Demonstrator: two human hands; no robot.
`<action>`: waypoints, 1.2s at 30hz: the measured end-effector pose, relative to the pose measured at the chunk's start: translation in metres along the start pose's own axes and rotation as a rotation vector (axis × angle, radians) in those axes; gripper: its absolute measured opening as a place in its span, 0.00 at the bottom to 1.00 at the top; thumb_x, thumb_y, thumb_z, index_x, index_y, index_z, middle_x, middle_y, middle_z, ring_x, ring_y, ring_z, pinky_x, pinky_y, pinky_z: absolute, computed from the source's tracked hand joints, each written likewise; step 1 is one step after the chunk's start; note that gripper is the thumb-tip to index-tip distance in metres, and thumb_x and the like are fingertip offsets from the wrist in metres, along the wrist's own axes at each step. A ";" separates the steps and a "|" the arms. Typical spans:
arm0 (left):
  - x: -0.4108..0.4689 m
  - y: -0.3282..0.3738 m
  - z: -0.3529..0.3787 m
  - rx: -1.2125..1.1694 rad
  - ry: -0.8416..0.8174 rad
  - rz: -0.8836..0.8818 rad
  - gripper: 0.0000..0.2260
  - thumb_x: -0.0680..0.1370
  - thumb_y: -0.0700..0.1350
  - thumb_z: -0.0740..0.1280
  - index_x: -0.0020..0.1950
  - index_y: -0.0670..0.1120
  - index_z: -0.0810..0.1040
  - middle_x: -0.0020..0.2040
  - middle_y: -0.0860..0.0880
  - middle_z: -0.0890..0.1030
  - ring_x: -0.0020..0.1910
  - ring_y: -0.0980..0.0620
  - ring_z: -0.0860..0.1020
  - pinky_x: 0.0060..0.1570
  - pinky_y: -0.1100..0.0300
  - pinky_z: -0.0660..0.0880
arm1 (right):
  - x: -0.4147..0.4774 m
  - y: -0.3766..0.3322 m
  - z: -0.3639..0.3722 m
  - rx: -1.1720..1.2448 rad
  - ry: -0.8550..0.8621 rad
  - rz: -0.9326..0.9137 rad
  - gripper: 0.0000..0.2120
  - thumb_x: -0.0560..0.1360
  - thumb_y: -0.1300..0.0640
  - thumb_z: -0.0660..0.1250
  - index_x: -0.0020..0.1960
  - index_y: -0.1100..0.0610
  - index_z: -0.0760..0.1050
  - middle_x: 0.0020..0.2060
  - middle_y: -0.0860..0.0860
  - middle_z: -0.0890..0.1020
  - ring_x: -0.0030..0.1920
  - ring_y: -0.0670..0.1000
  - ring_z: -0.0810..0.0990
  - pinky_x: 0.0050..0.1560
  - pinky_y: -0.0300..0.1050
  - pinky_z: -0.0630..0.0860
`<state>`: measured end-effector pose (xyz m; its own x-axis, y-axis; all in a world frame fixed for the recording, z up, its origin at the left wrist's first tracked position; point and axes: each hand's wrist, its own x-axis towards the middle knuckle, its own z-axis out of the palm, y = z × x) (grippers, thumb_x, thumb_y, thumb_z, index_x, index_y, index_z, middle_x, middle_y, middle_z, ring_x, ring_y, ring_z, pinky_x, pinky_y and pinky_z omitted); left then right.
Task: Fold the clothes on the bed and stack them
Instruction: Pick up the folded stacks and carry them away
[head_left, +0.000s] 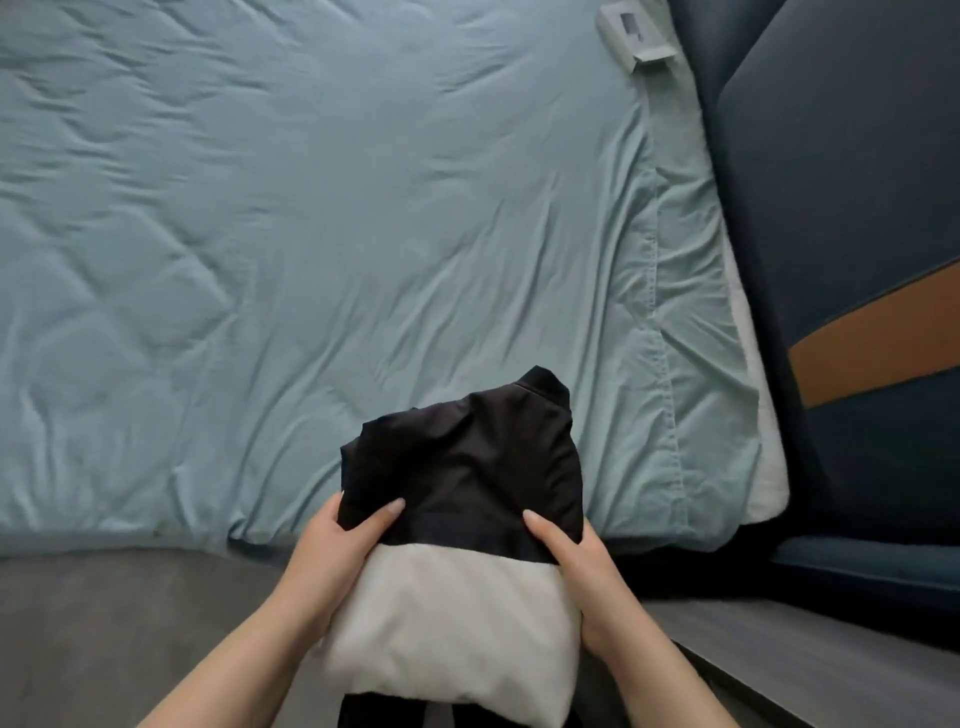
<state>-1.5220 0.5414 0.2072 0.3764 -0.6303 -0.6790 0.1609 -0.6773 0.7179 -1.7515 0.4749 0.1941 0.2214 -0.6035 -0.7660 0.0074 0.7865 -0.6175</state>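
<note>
Black folded garment (467, 467) atop white folded garment (452, 623): I judge both soft, light and slump-prone. Left grip (337, 540) and right grip (576, 566) clasp their sides at nine and three o'clock.

No text can be read; the white device (635, 32) at the bed's (311, 208) far corner perhaps bears a blurred label.
</note>
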 end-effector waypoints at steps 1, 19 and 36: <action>0.004 0.002 0.004 0.009 0.027 0.029 0.12 0.72 0.52 0.74 0.54 0.55 0.81 0.48 0.56 0.85 0.47 0.58 0.83 0.46 0.57 0.78 | 0.005 -0.006 -0.003 -0.018 -0.016 -0.019 0.20 0.71 0.53 0.73 0.62 0.48 0.75 0.53 0.46 0.84 0.54 0.48 0.83 0.55 0.46 0.78; 0.207 -0.111 0.056 0.028 0.120 -0.139 0.39 0.60 0.76 0.64 0.63 0.52 0.68 0.58 0.53 0.78 0.56 0.52 0.77 0.57 0.52 0.74 | 0.210 0.062 -0.062 -0.387 0.157 -0.032 0.47 0.62 0.22 0.61 0.74 0.46 0.62 0.68 0.40 0.69 0.67 0.43 0.68 0.66 0.44 0.66; 0.201 -0.104 0.100 1.208 0.094 0.571 0.29 0.79 0.64 0.46 0.77 0.61 0.37 0.80 0.50 0.41 0.77 0.54 0.38 0.75 0.46 0.39 | 0.206 0.071 -0.012 -1.623 0.287 -0.568 0.29 0.80 0.37 0.43 0.78 0.43 0.41 0.79 0.46 0.45 0.78 0.47 0.42 0.75 0.56 0.41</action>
<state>-1.5542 0.4477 -0.0192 0.1887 -0.9403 -0.2832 -0.9223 -0.2687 0.2778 -1.7166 0.4047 -0.0095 0.3714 -0.8777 -0.3029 -0.9254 -0.3236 -0.1970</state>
